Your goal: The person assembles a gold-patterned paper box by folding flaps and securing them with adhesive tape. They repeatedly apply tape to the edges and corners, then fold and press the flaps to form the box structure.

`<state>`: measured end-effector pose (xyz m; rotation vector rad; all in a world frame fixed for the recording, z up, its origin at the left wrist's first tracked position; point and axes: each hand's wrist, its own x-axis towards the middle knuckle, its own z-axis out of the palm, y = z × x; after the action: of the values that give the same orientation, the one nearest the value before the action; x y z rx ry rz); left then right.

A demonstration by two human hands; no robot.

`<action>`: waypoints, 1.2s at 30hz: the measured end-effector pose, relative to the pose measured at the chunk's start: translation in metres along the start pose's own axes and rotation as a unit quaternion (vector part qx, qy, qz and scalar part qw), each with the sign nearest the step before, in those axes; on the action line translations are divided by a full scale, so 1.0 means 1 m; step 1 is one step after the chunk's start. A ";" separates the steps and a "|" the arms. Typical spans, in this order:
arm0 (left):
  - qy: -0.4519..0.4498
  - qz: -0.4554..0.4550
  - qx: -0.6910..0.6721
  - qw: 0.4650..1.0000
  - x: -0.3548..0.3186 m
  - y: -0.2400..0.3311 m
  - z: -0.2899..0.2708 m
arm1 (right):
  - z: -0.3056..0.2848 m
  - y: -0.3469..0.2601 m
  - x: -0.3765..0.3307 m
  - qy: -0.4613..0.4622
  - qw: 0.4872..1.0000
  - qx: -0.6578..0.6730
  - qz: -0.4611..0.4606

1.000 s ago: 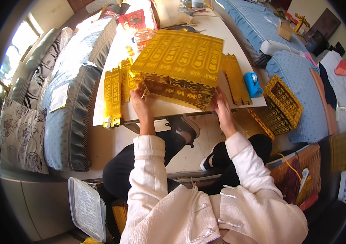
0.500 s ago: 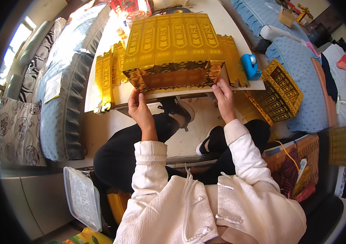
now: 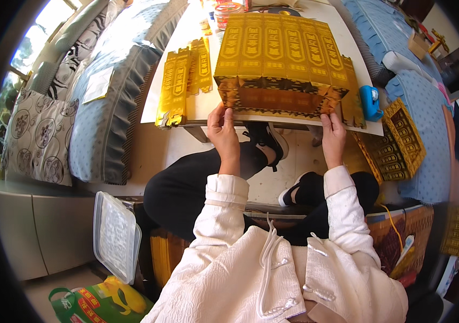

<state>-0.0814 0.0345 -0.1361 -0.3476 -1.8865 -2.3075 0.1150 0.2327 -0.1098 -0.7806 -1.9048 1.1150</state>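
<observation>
Bright window (image 3: 36, 39) glare, curved dark edges

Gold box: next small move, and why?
I'd probably ease the gold box slightly back from the table's front edge: its near side sits close to that edge, and the left hand and right hand are already at its near lower corners.

white table (image 3: 200, 107), blue-covered couch (image 3: 105, 116) along its left edge, another blue couch (image 3: 426, 140) beyond its right, bright window (image 3: 38, 35) farther left, pale floor (image 3: 302, 156) below
</observation>
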 end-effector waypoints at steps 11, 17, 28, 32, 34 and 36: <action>0.028 0.009 0.033 0.999 0.000 0.007 0.005 | 0.013 0.000 0.002 0.044 0.998 0.037 -0.015; 0.037 0.001 0.018 0.999 0.001 0.004 0.005 | 0.016 0.007 0.000 0.051 0.997 0.053 -0.013; 0.036 0.006 0.022 0.999 0.002 -0.001 0.002 | 0.016 0.016 0.000 0.044 0.998 0.048 -0.001; 0.041 -0.009 -0.026 0.999 -0.006 0.002 0.003 | 0.011 0.010 -0.005 0.075 0.995 0.059 0.007; 0.030 -0.026 -0.055 0.998 -0.009 0.007 0.001 | 0.010 0.003 -0.017 0.149 0.985 0.057 -0.070; 0.034 -0.025 -0.056 0.998 -0.011 0.008 -0.001 | 0.012 -0.001 -0.036 0.187 0.968 0.021 -0.166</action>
<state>-0.0689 0.0318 -0.1319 -0.2325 -1.7591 -2.4309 0.1228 0.1989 -0.1238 -0.5740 -1.6117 0.7384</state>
